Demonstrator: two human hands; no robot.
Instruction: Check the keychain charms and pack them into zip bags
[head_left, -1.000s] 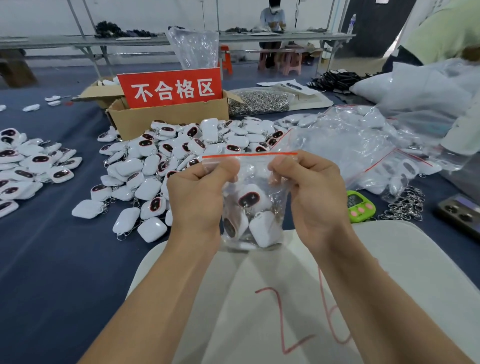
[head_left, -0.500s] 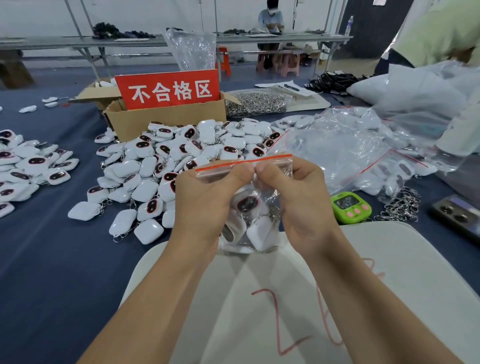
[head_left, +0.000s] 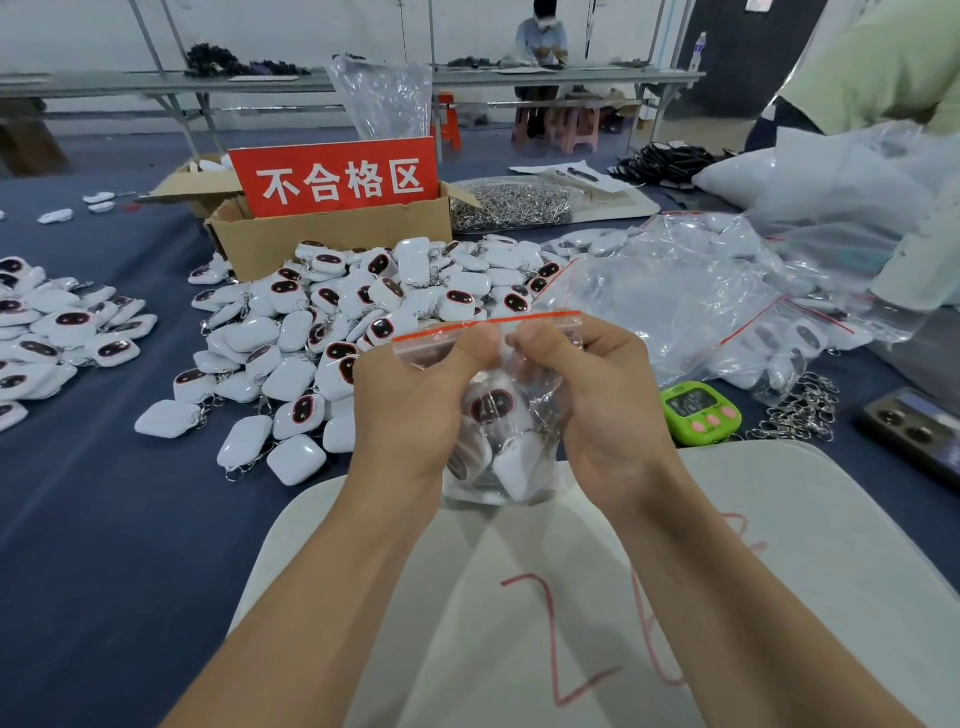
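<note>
Zip bag pinched at its seal by both hands.
Left hand (head_left: 410, 400) thumb and fingers curl on the zip bag (head_left: 498, 491) top; bag hangs upright above a white surface (head_left: 779, 519), red seal strip running left-right, white keychain charms (head_left: 491, 406) inside; right hand (head_left: 608, 400) pinches likewise.

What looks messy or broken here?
Nothing looks broken. The zip bag has a tilted red strip, lower on its left end, while the left hand and right hand pinch it. A few charms lie stray left of the box.
</note>
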